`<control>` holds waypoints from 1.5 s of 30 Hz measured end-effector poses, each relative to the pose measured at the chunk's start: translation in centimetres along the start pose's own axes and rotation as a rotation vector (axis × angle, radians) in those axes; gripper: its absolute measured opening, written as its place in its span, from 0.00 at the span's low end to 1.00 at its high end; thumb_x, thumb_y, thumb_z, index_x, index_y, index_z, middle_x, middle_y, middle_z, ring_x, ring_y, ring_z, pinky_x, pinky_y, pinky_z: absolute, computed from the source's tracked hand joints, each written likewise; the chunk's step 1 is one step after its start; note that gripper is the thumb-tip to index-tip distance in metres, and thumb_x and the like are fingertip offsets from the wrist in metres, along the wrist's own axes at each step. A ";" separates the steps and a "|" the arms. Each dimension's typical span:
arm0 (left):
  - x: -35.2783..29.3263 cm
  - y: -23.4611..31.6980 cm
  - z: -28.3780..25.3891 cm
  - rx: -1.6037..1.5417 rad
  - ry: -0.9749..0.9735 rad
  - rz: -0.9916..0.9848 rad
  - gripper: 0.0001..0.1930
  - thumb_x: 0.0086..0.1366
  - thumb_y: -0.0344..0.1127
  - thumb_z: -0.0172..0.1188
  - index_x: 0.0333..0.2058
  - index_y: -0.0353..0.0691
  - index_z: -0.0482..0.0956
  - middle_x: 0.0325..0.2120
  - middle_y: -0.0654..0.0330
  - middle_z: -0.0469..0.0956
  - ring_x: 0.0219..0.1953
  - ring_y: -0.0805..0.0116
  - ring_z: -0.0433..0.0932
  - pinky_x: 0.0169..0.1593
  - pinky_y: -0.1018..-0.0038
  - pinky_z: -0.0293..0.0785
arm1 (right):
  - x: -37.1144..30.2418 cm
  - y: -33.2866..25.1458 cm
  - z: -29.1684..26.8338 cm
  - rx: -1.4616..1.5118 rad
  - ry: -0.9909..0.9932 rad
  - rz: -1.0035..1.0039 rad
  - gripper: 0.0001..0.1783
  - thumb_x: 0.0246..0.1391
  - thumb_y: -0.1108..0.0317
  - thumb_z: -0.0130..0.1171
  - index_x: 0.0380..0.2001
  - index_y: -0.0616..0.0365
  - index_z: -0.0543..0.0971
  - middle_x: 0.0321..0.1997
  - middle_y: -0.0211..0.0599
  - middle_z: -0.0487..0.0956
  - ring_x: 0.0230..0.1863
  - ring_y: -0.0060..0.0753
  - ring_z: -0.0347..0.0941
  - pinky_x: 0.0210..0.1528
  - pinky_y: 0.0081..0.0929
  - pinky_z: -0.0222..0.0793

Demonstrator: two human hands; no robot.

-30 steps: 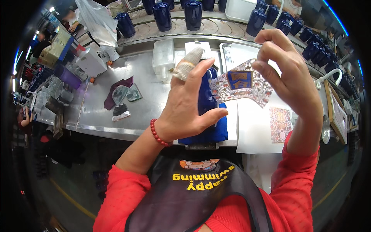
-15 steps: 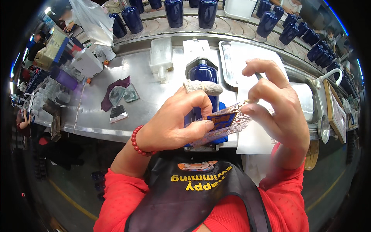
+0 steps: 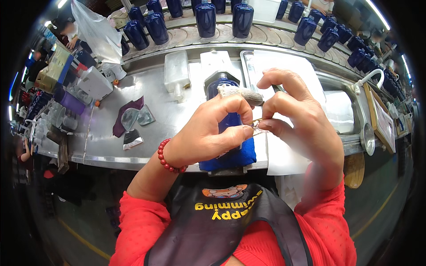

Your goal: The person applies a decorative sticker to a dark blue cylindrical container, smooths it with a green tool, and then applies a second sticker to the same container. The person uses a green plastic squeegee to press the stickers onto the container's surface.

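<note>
My left hand wears a red bead bracelet and a grey-white cloth finger cover. Between its thumb and a finger it pinches a patterned film, seen nearly edge-on. My right hand grips the other side of that film, fingertips close to the left thumb. A dark slim object shows between the right fingers; its kind is unclear. Behind my hands a glossy dark blue bottle lies with its neck away from me, partly hidden. A blue cloth is below it at the table's near edge.
A clear bottle lies left of the blue one. Scraps of film are on the metal table. White sheets lie at right, near a ladle. Dark blue bottles stand on the conveyor beyond.
The patterned film has turned from showing its face to nearly edge-on. My hands have come closer together, the right one moving left. The whole view has shifted slightly.
</note>
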State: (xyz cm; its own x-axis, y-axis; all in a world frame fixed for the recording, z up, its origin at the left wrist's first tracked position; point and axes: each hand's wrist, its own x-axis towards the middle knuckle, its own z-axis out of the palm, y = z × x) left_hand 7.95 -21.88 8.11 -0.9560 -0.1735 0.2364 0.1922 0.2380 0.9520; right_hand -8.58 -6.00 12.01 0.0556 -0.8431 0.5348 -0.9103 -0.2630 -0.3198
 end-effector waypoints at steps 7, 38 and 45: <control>0.1 -0.7 0.4 -0.085 -0.021 0.046 0.09 0.59 0.34 0.64 0.32 0.38 0.72 0.28 0.62 0.72 0.33 0.71 0.71 0.40 0.73 0.69 | -0.6 0.4 -0.5 0.098 -0.009 -0.049 0.11 0.47 0.75 0.68 0.33 0.56 0.76 0.50 0.44 0.73 0.53 0.53 0.71 0.54 0.42 0.69; 0.3 1.1 0.6 0.268 -0.004 0.205 0.06 0.62 0.28 0.59 0.37 0.32 0.79 0.27 0.60 0.77 0.27 0.76 0.76 0.32 0.77 0.71 | -3.3 1.2 0.6 0.456 0.159 0.111 0.04 0.55 0.70 0.68 0.32 0.56 0.82 0.52 0.37 0.76 0.48 0.31 0.74 0.43 0.27 0.70; 0.2 1.0 0.6 0.308 0.023 0.175 0.07 0.61 0.29 0.59 0.37 0.33 0.79 0.27 0.59 0.76 0.27 0.75 0.74 0.32 0.76 0.71 | -3.5 1.0 0.3 0.431 0.246 0.093 0.03 0.55 0.73 0.66 0.34 0.56 0.83 0.51 0.36 0.77 0.46 0.28 0.75 0.37 0.24 0.70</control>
State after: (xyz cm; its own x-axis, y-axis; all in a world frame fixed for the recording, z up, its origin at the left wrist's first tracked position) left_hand 7.81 -21.12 9.04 -0.9086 -0.1255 0.3984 0.2735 0.5422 0.7945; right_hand -9.59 -3.45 9.53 -0.1632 -0.7505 0.6405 -0.6515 -0.4055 -0.6412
